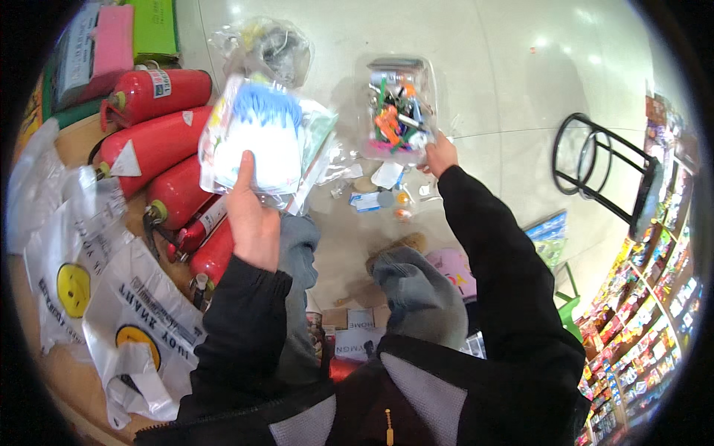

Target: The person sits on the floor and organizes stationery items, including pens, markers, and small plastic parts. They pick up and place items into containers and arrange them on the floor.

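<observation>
My left hand (254,223) grips several flat clear plastic packets (256,145), the thumb on top; blue and white contents show through the front one. At the near right corner of a clear plastic bin (432,106), my right hand (442,153) holds the rim. Pens, orange and green plastic pieces and other small items (390,120) fill the bin. Just below it on the floor lie a white paper scrap (387,174), a blue-and-white card (366,201), a grey disc (385,199) and small orange bits. Beyond the packets sits a clear plastic bag (270,50) with dark and yellow contents.
Several red fire extinguishers (162,139) lie at the left, beside white plastic shopping bags (139,329). Boxes (111,42) are stacked at the upper left. A black-framed stool (605,167) lies at the right near shelves of colourful packages (641,306). My shoe (396,248) is below the bin.
</observation>
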The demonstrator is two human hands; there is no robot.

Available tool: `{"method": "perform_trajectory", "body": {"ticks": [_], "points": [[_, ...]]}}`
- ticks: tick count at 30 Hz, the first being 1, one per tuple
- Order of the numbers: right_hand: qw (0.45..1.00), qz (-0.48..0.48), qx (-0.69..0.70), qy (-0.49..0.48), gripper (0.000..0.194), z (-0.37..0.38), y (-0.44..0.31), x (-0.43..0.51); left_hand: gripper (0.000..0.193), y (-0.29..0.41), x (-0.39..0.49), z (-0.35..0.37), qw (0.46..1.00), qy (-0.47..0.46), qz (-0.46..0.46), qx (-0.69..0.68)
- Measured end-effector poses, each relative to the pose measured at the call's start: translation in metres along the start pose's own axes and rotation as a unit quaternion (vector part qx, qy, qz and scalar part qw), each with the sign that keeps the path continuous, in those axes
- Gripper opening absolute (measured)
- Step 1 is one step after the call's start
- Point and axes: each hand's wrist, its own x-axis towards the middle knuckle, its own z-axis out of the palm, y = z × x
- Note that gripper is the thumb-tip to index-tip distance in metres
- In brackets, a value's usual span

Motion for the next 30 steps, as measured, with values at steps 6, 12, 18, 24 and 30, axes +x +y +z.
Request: {"method": "perform_trajectory", "body": {"ticks": [6, 12, 18, 24, 30], "points": [[0.995, 0.048, 0.081, -0.017, 0.05, -0.139, -0.094, -0.161, 0.039, -0.013, -0.05, -0.047, 0.988, 0.035, -0.124, -0.086], [1.0, 0.015, 0.009, 0.011, 0.055, -0.238, -0.164, -0.303, 0.046, 0.063, -0.205, -0.061, 0.976, -0.05, -0.191, -0.091], [0.997, -0.073, -0.01, 0.029, 0.052, -0.291, -0.228, -0.402, 0.049, 0.168, -0.384, -0.113, 0.987, -0.095, -0.109, -0.076], [0.979, -0.194, -0.053, 0.028, 0.058, -0.331, -0.294, -0.489, 0.052, 0.211, -0.523, -0.167, 0.98, -0.057, -0.065, -0.181], [0.958, -0.157, 0.125, -0.206, 0.06, -0.351, -0.372, -0.556, 0.052, 0.238, -0.559, -0.229, 0.965, -0.05, -0.035, -0.255]]}}
